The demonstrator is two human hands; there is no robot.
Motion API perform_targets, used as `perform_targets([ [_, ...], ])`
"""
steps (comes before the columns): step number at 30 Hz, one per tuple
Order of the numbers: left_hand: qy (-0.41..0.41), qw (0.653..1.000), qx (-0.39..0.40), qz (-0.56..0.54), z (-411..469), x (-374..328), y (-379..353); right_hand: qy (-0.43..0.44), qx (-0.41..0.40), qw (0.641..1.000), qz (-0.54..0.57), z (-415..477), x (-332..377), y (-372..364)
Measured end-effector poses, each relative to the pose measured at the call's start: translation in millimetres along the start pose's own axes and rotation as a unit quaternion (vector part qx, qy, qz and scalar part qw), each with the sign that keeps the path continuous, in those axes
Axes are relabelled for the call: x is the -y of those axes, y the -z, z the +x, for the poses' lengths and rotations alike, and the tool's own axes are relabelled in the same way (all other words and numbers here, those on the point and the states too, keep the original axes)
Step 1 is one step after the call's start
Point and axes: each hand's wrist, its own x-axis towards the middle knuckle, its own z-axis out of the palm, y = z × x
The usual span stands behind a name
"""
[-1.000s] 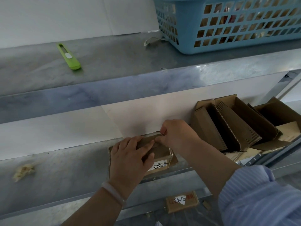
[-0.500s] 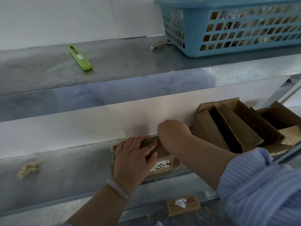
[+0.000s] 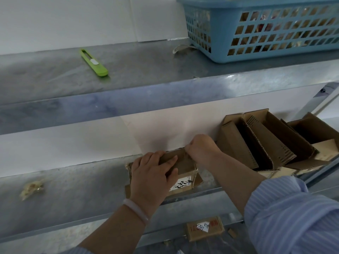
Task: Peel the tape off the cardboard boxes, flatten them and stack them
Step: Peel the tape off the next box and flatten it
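Note:
A small taped cardboard box with a white handwritten label lies on the lower metal shelf. My left hand presses flat on its top, fingers spread. My right hand is curled at the box's far right corner, fingertips pinching at its edge; what they pinch is hidden. Several opened cardboard boxes stand together on the shelf to the right.
A green utility knife lies on the upper shelf. A blue plastic basket stands at its back right, a tape strip beside it. A crumpled tape scrap sits at lower left. Another labelled box lies below.
My right hand has shifted slightly along the box's far edge and stays curled there. My left hand keeps pressing the box top. The view has drifted a little.

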Motion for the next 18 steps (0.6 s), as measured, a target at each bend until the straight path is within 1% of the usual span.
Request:
perform_targets([
  [1, 0.002, 1.0, -0.006, -0.003, -1, 0, 0, -0.028, 0.012, 0.997, 0.075, 0, -5, -1],
  [2, 0.003, 1.0, -0.011, -0.006, -2, -1, 0, -0.061, 0.027, 0.983, 0.169, -1, -10, -2],
  [3, 0.004, 1.0, -0.014, -0.007, -2, -2, 1, -0.094, 0.037, 0.958, 0.268, -5, -15, -3],
  [5, 0.005, 1.0, -0.015, -0.011, -1, -2, 1, -0.141, 0.049, 0.877, 0.457, -16, -24, -6],
  [6, 0.005, 1.0, -0.015, -0.016, -1, -2, 2, -0.152, 0.052, 0.842, 0.515, -20, -29, -9],
  [7, 0.004, 1.0, -0.015, -0.021, 0, -2, 2, -0.157, 0.054, 0.821, 0.546, -23, -33, -12],
  [8, 0.003, 1.0, -0.015, -0.023, 0, -1, 1, -0.161, 0.053, 0.808, 0.564, -26, -36, -14],
  [12, -0.005, 1.0, 0.0, -0.026, 1, -1, 0, -0.185, 0.015, 0.77, 0.61, -30, -42, -29],
  [15, -0.003, 1.0, 0.008, -0.021, 1, -1, 0, -0.225, 0.015, 0.721, 0.656, -31, -44, -40],
  [18, 0.011, 1.0, 0.01, -0.009, 4, 1, 0, -0.231, -0.004, 0.698, 0.678, -32, -45, -44],
])
